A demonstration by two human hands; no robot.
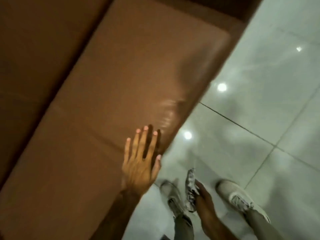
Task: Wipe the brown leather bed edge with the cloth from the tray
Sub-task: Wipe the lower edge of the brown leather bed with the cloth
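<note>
The brown leather bed edge runs diagonally from the lower left to the upper right, with a rounded corner near the top. My left hand lies flat on it near its outer rim, fingers spread, holding nothing. My right hand hangs low over the floor between my shoes, closed on a grey-and-white patterned cloth that dangles crumpled from it. The frame is blurred.
Glossy pale floor tiles with dark grout lines and light reflections fill the right side. My two light shoes stand on them next to the bed. A darker brown surface lies beyond the padded edge at the left.
</note>
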